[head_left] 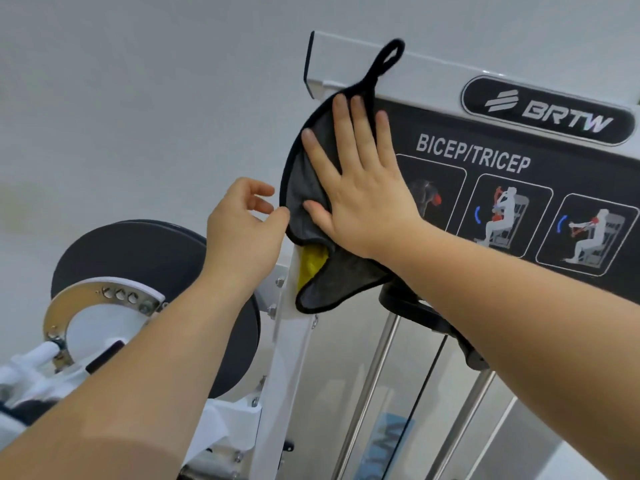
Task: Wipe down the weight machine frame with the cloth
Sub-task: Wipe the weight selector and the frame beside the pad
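A grey cloth (304,188) with a black hem, a black hanging loop and a yellow underside lies against the upper left corner of the white weight machine frame (291,341). My right hand (360,181) presses flat on the cloth with fingers spread and straight. My left hand (242,230) is just left of the cloth, its thumb tip touching the cloth's left edge, its fingers loosely curled and apart from it. The cloth's lower corner hangs free over the upright post.
A black placard (519,188) reading BICEP/TRICEP with exercise drawings fills the frame's top right. A black pulley disc (138,258) with a metal selector plate sits at lower left. Chrome guide rods (374,382) run down below the cloth. A plain wall is behind.
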